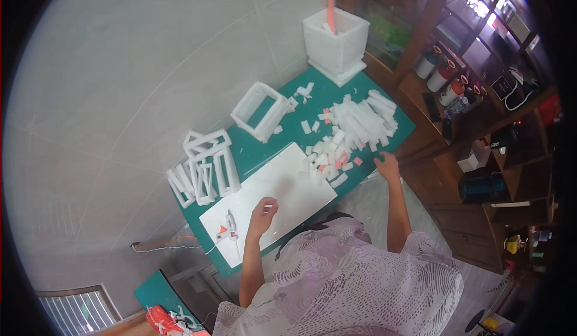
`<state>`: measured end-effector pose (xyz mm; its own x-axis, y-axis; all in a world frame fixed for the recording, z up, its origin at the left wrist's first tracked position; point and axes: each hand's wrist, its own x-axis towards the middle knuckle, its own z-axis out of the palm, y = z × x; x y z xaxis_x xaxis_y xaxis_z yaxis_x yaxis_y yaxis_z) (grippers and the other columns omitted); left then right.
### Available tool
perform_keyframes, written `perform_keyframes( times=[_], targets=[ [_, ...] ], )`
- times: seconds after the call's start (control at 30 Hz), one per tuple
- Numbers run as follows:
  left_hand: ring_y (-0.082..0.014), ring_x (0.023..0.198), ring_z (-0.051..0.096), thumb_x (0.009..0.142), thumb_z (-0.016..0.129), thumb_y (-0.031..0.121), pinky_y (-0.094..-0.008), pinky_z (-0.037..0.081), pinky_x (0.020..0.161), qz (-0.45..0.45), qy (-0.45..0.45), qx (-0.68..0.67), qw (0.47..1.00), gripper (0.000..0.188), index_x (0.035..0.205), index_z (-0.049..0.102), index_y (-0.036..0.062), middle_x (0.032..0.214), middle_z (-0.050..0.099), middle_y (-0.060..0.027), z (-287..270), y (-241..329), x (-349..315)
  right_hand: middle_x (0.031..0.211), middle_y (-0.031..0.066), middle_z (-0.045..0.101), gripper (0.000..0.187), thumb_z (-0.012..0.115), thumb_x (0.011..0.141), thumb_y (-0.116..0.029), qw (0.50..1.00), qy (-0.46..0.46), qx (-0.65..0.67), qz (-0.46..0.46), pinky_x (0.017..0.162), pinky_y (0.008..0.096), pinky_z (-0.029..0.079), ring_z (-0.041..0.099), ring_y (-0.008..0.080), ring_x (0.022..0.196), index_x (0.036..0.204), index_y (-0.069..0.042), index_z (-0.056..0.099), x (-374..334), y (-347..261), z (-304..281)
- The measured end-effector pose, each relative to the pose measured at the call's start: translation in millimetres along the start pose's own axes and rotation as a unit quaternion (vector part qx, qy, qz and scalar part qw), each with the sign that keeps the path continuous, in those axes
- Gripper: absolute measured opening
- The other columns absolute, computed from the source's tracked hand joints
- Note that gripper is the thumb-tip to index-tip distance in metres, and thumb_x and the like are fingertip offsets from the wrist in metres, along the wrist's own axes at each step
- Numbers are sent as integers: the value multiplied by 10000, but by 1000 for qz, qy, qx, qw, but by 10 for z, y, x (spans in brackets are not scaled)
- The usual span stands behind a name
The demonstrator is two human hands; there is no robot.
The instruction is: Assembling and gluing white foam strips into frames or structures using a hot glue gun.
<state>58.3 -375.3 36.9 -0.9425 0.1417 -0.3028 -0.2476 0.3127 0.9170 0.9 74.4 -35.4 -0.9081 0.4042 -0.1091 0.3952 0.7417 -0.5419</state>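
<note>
My left hand (262, 217) hovers over the white board (294, 183) on the green table, its fingers loosely curved and apart, with nothing visible in them. Beside it on the board stands a white glue gun (228, 227) with an orange part and a cord. At the table's right edge, my right hand (387, 166) is open, fingers a little spread, close to a heap of small white and pink foam blocks (330, 159). Behind that heap lies a pile of longer white foam strips (360, 120).
Several white foam frames (207, 168) lie at the table's left; a box-shaped foam frame (260, 111) stands at the back edge. A white foam planter-shaped box (335, 42) holds a pink strip at the far corner. Wooden shelves (448, 174) with bottles flank the right side.
</note>
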Motion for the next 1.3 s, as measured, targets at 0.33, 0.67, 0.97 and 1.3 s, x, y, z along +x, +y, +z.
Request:
perform_keyframes(
  times=[0.33,0.67,0.97,1.3],
  targets=[
    [-225,793,580,794,644,165,-306,472,669,53,189,131,972,277,1019,563,27,986,577,-129,-1285,-787,39,1026,211,603,361,643,763,-254,995,-21,38,-88,860,417,423,551,356,997,1031,-16,599,-778,-598,321],
    [-379,1001,481,703,677,198,-465,416,832,126,184,351,909,381,1049,553,94,1143,474,-170,-1654,-1461,791,1039,196,602,394,631,779,-269,992,-82,-1,-99,860,401,431,559,341,999,1068,-4,585,-1248,-1108,646],
    [-350,1087,436,632,730,250,-499,341,858,210,228,432,847,377,913,599,36,1139,508,-170,-1495,-1920,855,1101,195,582,438,623,775,-333,971,-210,-53,-99,924,406,408,526,339,1066,1099,-40,586,-1596,-1292,960],
    [-336,923,511,782,669,197,-434,336,834,354,223,305,855,260,916,556,5,914,563,-149,-1020,-328,103,1179,183,524,450,620,785,-198,948,-81,136,-276,940,395,390,489,332,1100,1197,-54,509,-1897,-2216,397]
  ],
)
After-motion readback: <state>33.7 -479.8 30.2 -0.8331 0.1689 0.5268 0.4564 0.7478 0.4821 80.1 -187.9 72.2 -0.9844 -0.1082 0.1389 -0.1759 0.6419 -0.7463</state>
